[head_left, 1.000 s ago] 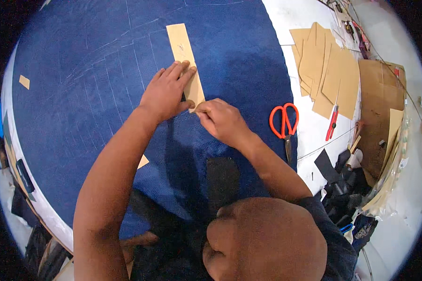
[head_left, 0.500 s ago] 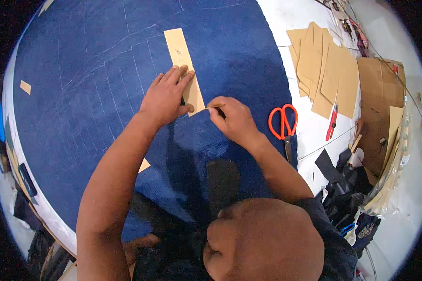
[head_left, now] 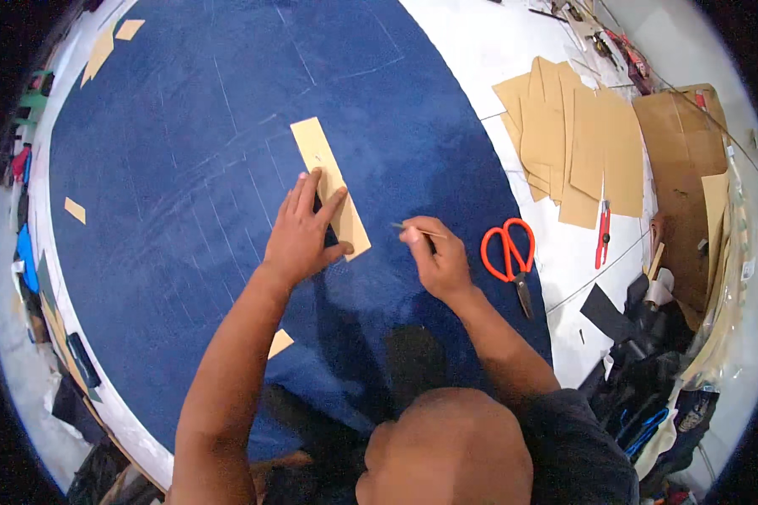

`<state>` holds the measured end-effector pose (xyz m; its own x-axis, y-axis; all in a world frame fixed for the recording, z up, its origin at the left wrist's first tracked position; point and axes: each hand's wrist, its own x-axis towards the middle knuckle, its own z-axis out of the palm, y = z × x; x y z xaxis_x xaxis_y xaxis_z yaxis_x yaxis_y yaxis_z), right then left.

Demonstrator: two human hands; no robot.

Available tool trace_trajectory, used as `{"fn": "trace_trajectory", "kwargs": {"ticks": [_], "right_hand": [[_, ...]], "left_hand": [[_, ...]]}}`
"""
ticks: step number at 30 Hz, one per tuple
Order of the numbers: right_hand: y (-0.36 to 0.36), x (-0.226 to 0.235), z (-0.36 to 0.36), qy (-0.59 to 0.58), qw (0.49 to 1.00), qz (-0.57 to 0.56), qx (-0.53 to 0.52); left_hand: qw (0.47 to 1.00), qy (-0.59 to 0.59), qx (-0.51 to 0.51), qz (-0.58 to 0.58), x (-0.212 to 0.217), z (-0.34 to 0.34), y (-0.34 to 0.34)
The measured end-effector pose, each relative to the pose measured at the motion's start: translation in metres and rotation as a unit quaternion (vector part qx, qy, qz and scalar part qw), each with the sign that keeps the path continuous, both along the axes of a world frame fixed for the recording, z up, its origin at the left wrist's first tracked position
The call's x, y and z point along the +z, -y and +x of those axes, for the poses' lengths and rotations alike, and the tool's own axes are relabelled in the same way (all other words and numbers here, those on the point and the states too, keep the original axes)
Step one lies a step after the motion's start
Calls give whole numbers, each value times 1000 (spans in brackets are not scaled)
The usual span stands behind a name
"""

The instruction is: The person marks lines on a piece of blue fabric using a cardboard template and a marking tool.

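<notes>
Several pale lines already ran across the blue cloth to the left of the card strip, so the marking looked partly done. Just right of the strip, no clear line could be made out, and how much remained could not be told. The strip lay slanted on the cloth, the left hand resting across it with fingers spread. The right hand, apart from the strip, had its fingers pinched around a thin stick. Red-handled scissors lay nearby, untouched.
</notes>
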<state>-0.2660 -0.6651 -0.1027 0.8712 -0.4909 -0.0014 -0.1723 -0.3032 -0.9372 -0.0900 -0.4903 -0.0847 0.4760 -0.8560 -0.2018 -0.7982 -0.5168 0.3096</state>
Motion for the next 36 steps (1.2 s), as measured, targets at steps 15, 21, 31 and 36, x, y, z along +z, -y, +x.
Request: {"fn": "trace_trajectory", "kwargs": {"ticks": [15,21,31,36], "right_hand": [[3,-27,7,-27,934,-336,114],[2,-32,7,-36,931,-344,118],[-2,-31,10,-36,934,-340,101],[1,-30,8,-38,932,-347,100]], "left_hand": [[994,20,37,-101,-22,14,29],[996,55,36,-67,-20,52,37],[998,36,40,-31,-17,55,38],[997,32,42,-48,-20,55,42]]}}
